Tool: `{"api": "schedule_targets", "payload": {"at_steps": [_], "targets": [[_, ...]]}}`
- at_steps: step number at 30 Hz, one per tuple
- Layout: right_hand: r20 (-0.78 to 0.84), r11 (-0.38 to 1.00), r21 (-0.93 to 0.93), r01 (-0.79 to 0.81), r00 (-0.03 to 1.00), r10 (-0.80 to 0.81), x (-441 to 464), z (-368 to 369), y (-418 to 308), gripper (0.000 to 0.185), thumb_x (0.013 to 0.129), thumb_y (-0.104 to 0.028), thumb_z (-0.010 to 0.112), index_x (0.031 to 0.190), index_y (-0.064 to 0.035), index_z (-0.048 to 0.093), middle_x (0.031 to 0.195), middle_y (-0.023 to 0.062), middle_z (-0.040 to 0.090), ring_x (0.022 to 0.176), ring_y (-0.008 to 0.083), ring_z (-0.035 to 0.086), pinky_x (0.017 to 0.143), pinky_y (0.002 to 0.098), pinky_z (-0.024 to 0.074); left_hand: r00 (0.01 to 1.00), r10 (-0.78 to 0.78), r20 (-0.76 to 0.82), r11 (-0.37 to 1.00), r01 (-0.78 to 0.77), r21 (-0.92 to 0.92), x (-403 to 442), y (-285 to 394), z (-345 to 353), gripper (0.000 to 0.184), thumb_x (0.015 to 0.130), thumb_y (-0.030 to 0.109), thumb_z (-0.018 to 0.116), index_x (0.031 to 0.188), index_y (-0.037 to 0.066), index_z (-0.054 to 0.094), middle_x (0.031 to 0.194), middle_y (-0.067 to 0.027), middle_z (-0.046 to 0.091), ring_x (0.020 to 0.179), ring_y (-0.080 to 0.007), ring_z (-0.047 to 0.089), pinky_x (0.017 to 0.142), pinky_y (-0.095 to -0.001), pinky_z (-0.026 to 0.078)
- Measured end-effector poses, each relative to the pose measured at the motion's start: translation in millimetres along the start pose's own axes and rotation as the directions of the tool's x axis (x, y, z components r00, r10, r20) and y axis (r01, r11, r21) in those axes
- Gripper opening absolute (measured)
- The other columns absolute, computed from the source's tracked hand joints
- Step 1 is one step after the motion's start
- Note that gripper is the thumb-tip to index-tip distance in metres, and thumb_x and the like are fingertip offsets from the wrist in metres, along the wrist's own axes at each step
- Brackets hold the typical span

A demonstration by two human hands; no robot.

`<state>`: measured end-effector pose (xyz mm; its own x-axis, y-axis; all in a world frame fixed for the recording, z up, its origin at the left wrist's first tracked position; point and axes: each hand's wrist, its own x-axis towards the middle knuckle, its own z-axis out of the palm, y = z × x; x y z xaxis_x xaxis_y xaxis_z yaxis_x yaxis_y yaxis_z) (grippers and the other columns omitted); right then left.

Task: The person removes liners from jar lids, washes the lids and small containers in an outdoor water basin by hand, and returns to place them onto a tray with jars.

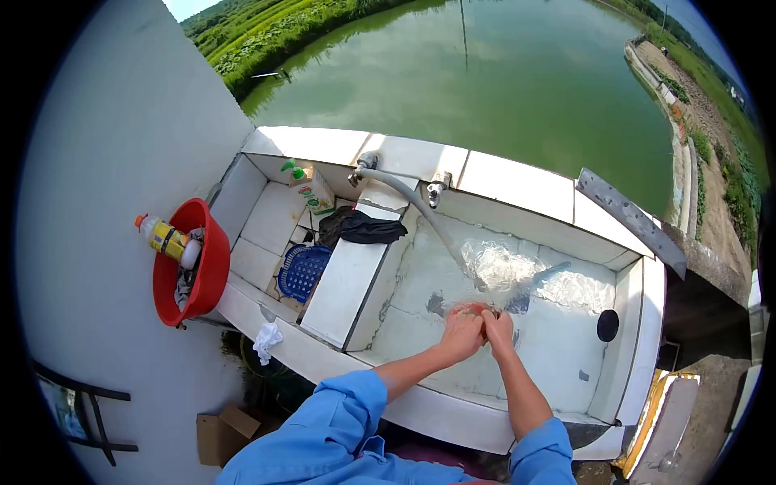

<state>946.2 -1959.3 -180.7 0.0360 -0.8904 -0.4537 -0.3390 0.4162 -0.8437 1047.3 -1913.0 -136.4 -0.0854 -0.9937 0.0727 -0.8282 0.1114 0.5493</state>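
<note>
My left hand [464, 335] is closed over the water in the right basin of a white tiled sink [485, 416]. Right beside it, touching, is my right hand [498, 327], also closed. Between and just beyond the fingers shows something reddish [469, 309], partly hidden by the hands and too small to name. A grey hose [412, 198] runs from the left tap [366, 162] into the basin, where the water churns white. Bluish items [517, 303] lie blurred under the water just beyond my hands.
In the left basin are a green-topped pump bottle [314, 190] and a blue basket [303, 271]. Black cloth [372, 229] lies over the divider. A red tub [166, 287] with a yellow-labelled bottle [167, 240] is at the left. White crumpled cloth [267, 341] sits on the front edge.
</note>
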Motion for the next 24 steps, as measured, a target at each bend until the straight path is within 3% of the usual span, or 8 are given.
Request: {"api": "schedule_targets", "payload": {"at_steps": [3, 5, 8, 11, 13, 16, 21, 24], "targets": [[0.051, 0.911, -0.387, 0.142, 0.990, -0.133, 0.9, -15.1, -11.8, 0.030, 0.067, -0.019, 0.058, 0.084, 0.0048, 0.054, 0.081, 0.0100, 0.058, 0.069, 0.0183, 0.054, 0.063, 0.0295, 0.0440, 0.960, 0.272, 0.071, 0.953, -0.279, 0.118, -22.6, -22.7, -17.1, 0.017, 0.069, 0.013, 0.053, 0.084, 0.006, 0.052, 0.081, -0.0093, 0.053, 0.082, -0.0279, 0.051, 0.076, -0.0390, 0.036], [0.301, 0.925, -0.134, 0.355, 0.904, -0.303, -5.7, -33.1, -29.1, 0.029, 0.068, -0.018, 0.058, 0.088, 0.0034, 0.054, 0.083, 0.0113, 0.058, 0.074, 0.0203, 0.055, 0.068, 0.0306, 0.0437, 0.784, 0.507, 0.358, 0.823, -0.564, 0.070, -28.8, -52.2, -39.1, 0.012, 0.071, 0.011, 0.051, 0.082, 0.007, 0.052, 0.079, -0.0079, 0.051, 0.084, -0.0266, 0.050, 0.077, -0.0396, 0.035], [0.333, 0.976, 0.012, 0.217, 0.920, -0.209, 11.4, -53.6, -34.5, 0.031, 0.069, -0.017, 0.055, 0.096, -0.0012, 0.054, 0.090, 0.0145, 0.058, 0.083, 0.0264, 0.056, 0.073, 0.0328, 0.0431, 0.564, 0.577, 0.591, 0.669, -0.741, 0.053, -33.2, -82.7, -43.0, 0.010, 0.072, 0.010, 0.049, 0.080, 0.007, 0.053, 0.082, -0.0085, 0.051, 0.086, -0.0266, 0.049, 0.078, -0.0406, 0.035], [0.190, 0.919, -0.080, 0.385, 0.911, -0.365, 18.9, -38.9, -11.5, 0.039, 0.071, -0.017, 0.056, 0.106, -0.0028, 0.049, 0.098, 0.0158, 0.056, 0.088, 0.0255, 0.055, 0.077, 0.0324, 0.0421, 0.797, 0.524, 0.301, 0.763, -0.596, 0.252, -32.2, -74.9, -34.1, 0.006, 0.071, 0.011, 0.050, 0.074, 0.008, 0.054, 0.077, -0.0061, 0.053, 0.085, -0.0229, 0.049, 0.077, -0.0400, 0.035], [0.102, 0.901, -0.193, 0.388, 0.922, -0.374, 4.7, -27.3, -15.9, 0.045, 0.072, -0.020, 0.057, 0.112, -0.0033, 0.045, 0.101, 0.0155, 0.055, 0.090, 0.0258, 0.054, 0.079, 0.0322, 0.0413, 0.981, 0.193, 0.025, 0.970, -0.194, 0.146, -22.8, -51.2, -32.0, 0.005, 0.071, 0.010, 0.051, 0.069, 0.007, 0.053, 0.074, -0.0070, 0.054, 0.080, -0.0256, 0.050, 0.072, -0.0397, 0.037], [0.087, 0.924, -0.042, 0.381, 0.922, -0.377, -1.4, -8.3, -19.2, 0.043, 0.076, -0.022, 0.056, 0.112, -0.0002, 0.044, 0.104, 0.0142, 0.054, 0.096, 0.0214, 0.051, 0.081, 0.0291, 0.0395, 0.992, -0.121, -0.033, 0.966, 0.110, -0.234, -2.1, -24.4, -38.3, 0.004, 0.069, 0.005, 0.053, 0.073, 0.006, 0.055, 0.081, -0.0114, 0.056, 0.079, -0.0303, 0.052, 0.070, -0.0399, 0.041], [0.164, 0.861, 0.509, -0.002, 0.982, -0.094, -9.1, 10.8, -33.3, 0.035, 0.080, -0.033, 0.050, 0.091, -0.0005, 0.057, 0.084, 0.0122, 0.058, 0.076, 0.0152, 0.054, 0.068, 0.0277, 0.0423, 0.968, -0.067, -0.244, 0.987, 0.030, -0.155, 7.4, -12.0, -12.2, 0.004, 0.069, 0.002, 0.052, 0.073, 0.002, 0.053, 0.073, -0.0164, 0.054, 0.073, -0.0323, 0.052, 0.066, -0.0391, 0.041], [0.335, 0.962, 0.266, -0.060, 0.942, -0.034, -10.3, 6.1, -33.8, 0.031, 0.078, -0.030, 0.051, 0.081, -0.0003, 0.060, 0.071, 0.0082, 0.057, 0.066, 0.0118, 0.051, 0.062, 0.0258, 0.0417, 0.958, -0.075, -0.276, 0.991, 0.042, -0.124, 0.6, -3.8, -10.6, 0.005, 0.069, 0.002, 0.051, 0.074, 0.001, 0.053, 0.072, -0.0162, 0.054, 0.072, -0.0325, 0.052, 0.067, -0.0403, 0.041]]}}
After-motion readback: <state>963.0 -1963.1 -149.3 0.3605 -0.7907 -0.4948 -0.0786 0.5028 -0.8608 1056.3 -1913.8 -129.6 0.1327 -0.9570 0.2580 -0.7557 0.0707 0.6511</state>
